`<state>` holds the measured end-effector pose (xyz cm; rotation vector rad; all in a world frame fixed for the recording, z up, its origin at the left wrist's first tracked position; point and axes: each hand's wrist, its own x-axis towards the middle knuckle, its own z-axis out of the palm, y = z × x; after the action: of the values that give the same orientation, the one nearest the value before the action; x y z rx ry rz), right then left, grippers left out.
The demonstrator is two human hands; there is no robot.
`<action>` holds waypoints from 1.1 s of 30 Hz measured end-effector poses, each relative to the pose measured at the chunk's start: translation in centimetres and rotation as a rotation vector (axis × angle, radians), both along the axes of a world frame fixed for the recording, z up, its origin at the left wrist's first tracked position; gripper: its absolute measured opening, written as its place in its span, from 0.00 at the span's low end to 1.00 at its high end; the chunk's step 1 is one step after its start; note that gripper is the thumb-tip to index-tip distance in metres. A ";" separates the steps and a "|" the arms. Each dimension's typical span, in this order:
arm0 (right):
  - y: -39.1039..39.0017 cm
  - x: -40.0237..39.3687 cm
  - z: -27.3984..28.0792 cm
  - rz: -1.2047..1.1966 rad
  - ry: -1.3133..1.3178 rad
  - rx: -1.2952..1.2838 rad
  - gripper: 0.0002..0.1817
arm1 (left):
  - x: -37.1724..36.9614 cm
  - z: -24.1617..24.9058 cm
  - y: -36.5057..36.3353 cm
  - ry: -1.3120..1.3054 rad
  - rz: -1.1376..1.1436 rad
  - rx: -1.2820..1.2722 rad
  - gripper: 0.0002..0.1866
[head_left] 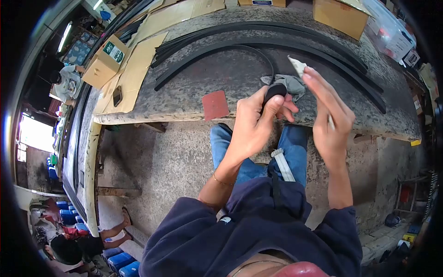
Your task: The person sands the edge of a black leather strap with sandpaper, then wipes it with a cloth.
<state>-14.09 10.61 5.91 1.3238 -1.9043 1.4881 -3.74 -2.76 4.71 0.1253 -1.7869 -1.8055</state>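
My left hand [256, 120] is closed around the end of a black rubber-like strip [274, 92], with the thumb pressed on top. From there the strip seems to curve up and back over the table toward the long black strips. Raised to the right, my right hand [330, 113] pinches a small white pointed piece [297, 65] between thumb and fingers; I cannot make out its material. Behind the hands a crumpled grey cloth [295, 87] lies on the table. A reddish-brown square [215, 105], perhaps sandpaper, rests at the table's front edge, left of my left hand.
Long curved black strips [194, 64] lie across the worn table [180, 104]. Flat cardboard [138, 78] at left carries a phone [117, 95] and a carton [105, 60]. Another carton [341, 18] and a clear plastic bin [392, 32] stand at back right. Two people are at far left.
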 end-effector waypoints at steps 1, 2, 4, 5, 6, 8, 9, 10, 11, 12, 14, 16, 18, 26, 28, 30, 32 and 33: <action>-0.1 0.7 0.6 0.030 0.135 -0.026 0.27 | -0.1 0.1 -0.1 0.016 0.051 -0.157 0.11; -0.2 1.5 1.1 0.058 0.268 -0.050 0.25 | -0.2 0.1 -0.1 0.032 0.099 -0.312 0.09; -0.4 2.2 1.2 0.030 0.331 -0.003 0.23 | 0.1 -0.4 0.0 0.022 0.202 -0.461 0.06; -0.8 1.8 0.6 -0.009 0.341 0.048 0.23 | 0.2 -0.6 -0.1 0.015 0.311 -0.614 0.06; -1.1 1.5 0.2 -0.047 0.352 0.101 0.23 | 0.3 -0.8 -0.1 0.015 0.309 -0.614 0.06; -0.8 -0.9 -1.1 -0.095 0.136 0.202 0.22 | 0.1 -1.0 -0.3 0.057 0.418 -0.723 0.07; -0.6 -0.4 -0.7 -0.115 0.173 0.166 0.22 | -0.1 -1.0 -0.3 0.078 0.467 -0.780 0.08; -0.4 0.4 -0.2 -0.133 0.212 0.129 0.22 | -0.3 -1.0 -0.5 0.085 0.467 -0.778 0.08; -0.4 1.1 0.2 -0.082 0.318 0.098 0.22 | -0.4 -1.0 -0.6 0.057 0.480 -0.820 0.08; -0.3 1.9 0.3 -0.031 0.409 0.074 0.22 | 0.0 -1.3 -0.5 0.014 0.484 -0.859 0.09; -0.7 1.3 -0.2 0.002 0.394 0.134 0.20 | 0.0 -1.4 -0.5 0.015 0.460 -0.846 0.09; -1.5 -1.3 -1.3 -0.038 0.060 0.138 0.18 | -0.5 -1.6 -0.7 0.040 0.521 -0.852 0.09; -1.3 -0.4 -0.6 -0.082 0.155 0.111 0.19 | -0.6 -1.3 -1.0 0.098 0.526 -0.845 0.09; -0.9 0.5 -0.1 -0.122 0.242 0.174 0.21 | -0.6 -1.6 -1.4 0.089 0.567 -0.870 0.08; -0.4 2.3 0.1 0.032 0.358 0.254 0.21 | 0.0 -1.8 -1.6 -0.018 0.479 -0.915 0.10; -1.3 0.1 -1.6 -0.069 0.282 0.235 0.22 | 0.2 -1.7 -1.4 -0.076 0.519 -1.007 0.10; -1.1 -2.9 -3.0 -0.117 0.169 0.223 0.22 | -0.5 -1.9 -1.3 0.089 0.586 -0.888 0.06; -0.9 -1.9 -2.2 -0.132 0.192 0.160 0.20 | -0.3 -1.5 -1.1 0.072 0.586 -0.891 0.05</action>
<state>-15.94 9.70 3.74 1.3282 -1.9751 1.1231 -4.02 -3.85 3.18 0.1938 -2.0499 -0.5310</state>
